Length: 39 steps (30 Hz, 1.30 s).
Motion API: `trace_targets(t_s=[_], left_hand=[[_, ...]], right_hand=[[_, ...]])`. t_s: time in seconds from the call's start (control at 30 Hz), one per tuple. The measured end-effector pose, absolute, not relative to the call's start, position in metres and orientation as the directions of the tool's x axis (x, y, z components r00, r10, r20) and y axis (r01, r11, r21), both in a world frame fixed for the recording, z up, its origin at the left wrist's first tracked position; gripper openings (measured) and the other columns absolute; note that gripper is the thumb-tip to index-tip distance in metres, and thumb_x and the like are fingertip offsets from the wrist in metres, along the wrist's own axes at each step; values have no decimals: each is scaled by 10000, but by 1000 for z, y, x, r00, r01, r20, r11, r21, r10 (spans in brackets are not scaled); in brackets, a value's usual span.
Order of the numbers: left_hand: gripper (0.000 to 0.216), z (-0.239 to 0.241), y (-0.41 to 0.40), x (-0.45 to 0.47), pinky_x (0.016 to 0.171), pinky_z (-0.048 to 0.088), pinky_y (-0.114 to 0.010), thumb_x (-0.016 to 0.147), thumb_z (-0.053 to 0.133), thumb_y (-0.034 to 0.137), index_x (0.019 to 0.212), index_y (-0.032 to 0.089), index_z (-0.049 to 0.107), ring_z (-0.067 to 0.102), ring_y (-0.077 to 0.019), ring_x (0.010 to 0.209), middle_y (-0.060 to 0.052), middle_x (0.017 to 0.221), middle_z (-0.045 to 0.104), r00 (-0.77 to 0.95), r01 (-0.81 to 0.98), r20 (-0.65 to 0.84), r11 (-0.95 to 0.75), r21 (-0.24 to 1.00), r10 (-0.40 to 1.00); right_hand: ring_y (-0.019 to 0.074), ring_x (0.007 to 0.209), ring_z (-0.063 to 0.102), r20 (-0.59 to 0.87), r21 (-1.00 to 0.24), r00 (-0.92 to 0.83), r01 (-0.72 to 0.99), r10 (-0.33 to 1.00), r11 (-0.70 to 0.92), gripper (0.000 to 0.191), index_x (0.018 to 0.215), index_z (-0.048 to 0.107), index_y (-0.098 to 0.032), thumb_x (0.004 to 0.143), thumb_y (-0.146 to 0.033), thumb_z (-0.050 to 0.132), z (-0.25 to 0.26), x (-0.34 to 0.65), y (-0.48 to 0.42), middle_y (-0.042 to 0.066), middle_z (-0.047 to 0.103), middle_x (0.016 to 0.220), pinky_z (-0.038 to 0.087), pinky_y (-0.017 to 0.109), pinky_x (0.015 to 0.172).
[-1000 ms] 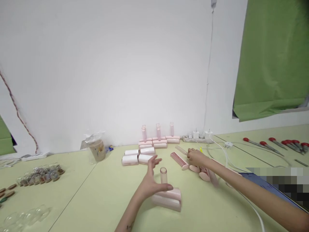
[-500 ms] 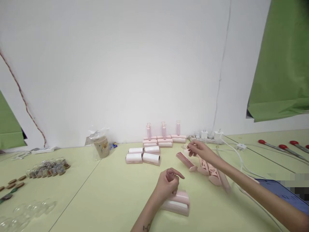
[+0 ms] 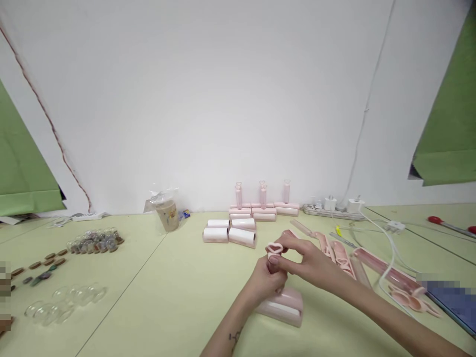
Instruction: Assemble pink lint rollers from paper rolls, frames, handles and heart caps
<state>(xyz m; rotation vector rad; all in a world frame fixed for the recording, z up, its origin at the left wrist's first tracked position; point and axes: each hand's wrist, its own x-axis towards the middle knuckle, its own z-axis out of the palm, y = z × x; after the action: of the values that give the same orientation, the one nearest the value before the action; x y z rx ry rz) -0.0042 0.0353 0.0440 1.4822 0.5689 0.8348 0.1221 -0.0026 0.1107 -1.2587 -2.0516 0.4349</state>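
Both of my hands meet in front of me, above the table. In the closed fingers of my left hand (image 3: 260, 282) is a narrow pink tube, held upright and mostly hidden by the fist. A pink heart-shaped top (image 3: 275, 249) sits at its upper end, and my right hand (image 3: 307, 258) pinches it between thumb and fingers. Whether the top is fully seated on the tube I cannot tell. Just below the hands lies a pink-and-white roller piece (image 3: 282, 308). Loose pink plastic parts (image 3: 342, 255) lie to the right of my right hand.
White rolls (image 3: 215, 234) lie beyond my hands. At the wall, pink tubes with heart tops (image 3: 263, 197) stand behind pink-and-white pieces (image 3: 264, 214). A bagged cup (image 3: 168, 215), glass domes (image 3: 80, 295) and small filled jars (image 3: 96, 242) are leftward; cables (image 3: 390, 243) and a tablet-like device (image 3: 453, 302) rightward.
My right hand has come from the loose pink parts to my left hand, bringing the heart-shaped top to the tube. The view has turned slightly.
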Motion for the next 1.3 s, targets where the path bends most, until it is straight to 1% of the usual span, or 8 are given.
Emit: trace_targets(t_s=[0.13,0.23,0.37,0.57,0.8,1.07,1.17,1.3], left_hand=[[176,51,38,-13,408,283,-188,626,603,205,600,181,431,351,-51,401,83,443,385,688,-153,147,-55,987,711],[417,56,41,-19,436,299,-205,462,752,447,595,161,480,409,-71,448,51,482,446,766,-172,116,27,985,632],[708,57,38,-12,395,294,-221,448,336,884,501,183,419,352,-69,355,48,377,366,724,-220,75,127,967,686],[594,54,28,12,304,84,-214,609,380,783,469,211,301,161,-32,265,92,307,208,486,-277,6,147,949,874],[589,51,24,12,300,87,-213,528,455,792,559,210,371,153,-33,260,108,299,216,400,-335,38,107,936,916],[716,44,25,11,303,42,-220,360,287,927,343,210,287,140,-18,233,72,252,185,455,-330,-17,187,926,890],[725,43,24,11,315,41,-218,341,281,931,336,207,289,137,-13,238,74,260,179,453,-329,-27,195,924,891],[722,40,22,11,325,42,-217,293,316,930,424,220,282,138,-19,255,84,277,210,426,-331,-30,187,925,904]], right_hand=[[199,774,547,381,-657,-252,602,889,453,232,773,587,-219,830,-417,479,107,118,-2,16,612,774,424,307,705],[192,737,552,387,-696,-254,550,886,462,241,745,584,-206,822,-412,486,108,114,-2,26,602,733,450,303,674],[193,787,555,352,-700,-292,548,889,457,221,790,582,-207,822,-401,480,109,112,3,27,593,775,484,273,609],[188,804,557,362,-704,-294,536,884,467,253,919,575,-205,868,-377,396,104,112,3,33,564,806,483,292,664],[176,754,534,415,-694,-292,510,861,508,191,876,546,-214,874,-316,385,104,107,-9,28,554,773,454,291,653],[173,697,555,323,-773,-443,386,836,503,176,661,484,-187,765,-327,507,112,106,21,13,589,709,456,289,660],[190,835,568,272,-786,-523,363,808,500,162,798,567,-202,799,-282,427,113,103,25,23,611,858,447,309,755],[198,1058,497,168,-854,-585,316,794,414,405,1113,521,-266,770,-140,347,108,100,21,25,554,1107,403,356,869]])
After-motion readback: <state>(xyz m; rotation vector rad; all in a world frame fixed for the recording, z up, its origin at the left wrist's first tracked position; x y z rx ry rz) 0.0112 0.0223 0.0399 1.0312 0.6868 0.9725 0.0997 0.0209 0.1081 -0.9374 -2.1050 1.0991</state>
